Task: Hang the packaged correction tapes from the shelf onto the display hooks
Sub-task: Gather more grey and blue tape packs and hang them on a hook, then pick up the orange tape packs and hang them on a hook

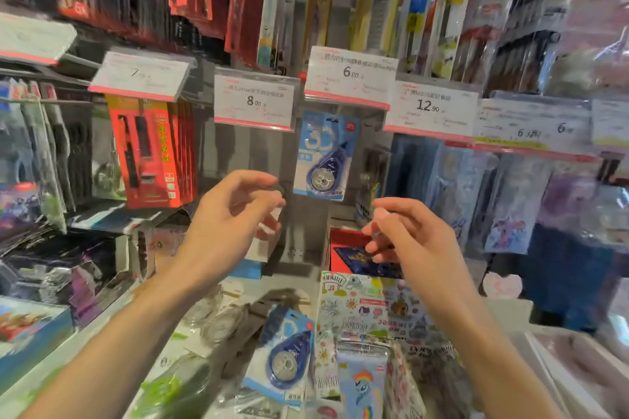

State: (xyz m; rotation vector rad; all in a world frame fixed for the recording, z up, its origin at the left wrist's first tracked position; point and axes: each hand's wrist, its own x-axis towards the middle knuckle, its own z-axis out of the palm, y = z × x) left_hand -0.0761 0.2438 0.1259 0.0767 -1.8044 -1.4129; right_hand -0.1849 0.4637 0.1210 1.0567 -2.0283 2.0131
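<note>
Two bare hands are held up in the middle of the frame, in front of a shop wall full of hanging packs. The left hand point(235, 214) has its fingers curled loosely and holds nothing that can be made out. A small white card shows just behind its fingertips, but it is too blurry to tell if the hand touches it. The right hand point(401, 231) has its fingers bent and pinched close together. It may be holding something tiny, but that cannot be told.

One blue correction tape pack point(323, 156) hangs on the wall between the two hands and a little above them. It sits right under the price tag marked 6.00 point(350, 75). Another correction tape pack on the shelf point(282, 357) lies flat at the bottom middle of the frame, between the two arms.

Left of the hanging pack is the price tag marked 8.00 point(255, 102), with bare wall under it. Further left hang the red packs point(153, 153). To the right is the price tag marked 12.90 point(430, 107).

On the shelf, a sticker sheet with cartoon pictures point(371, 309) lies just right of the flat tape pack. A pony pack point(364, 381) lies on top of it at the bottom. Clear round tape rolls point(218, 320) lie to the left of the flat pack. The edges of the frame are very blurry.
</note>
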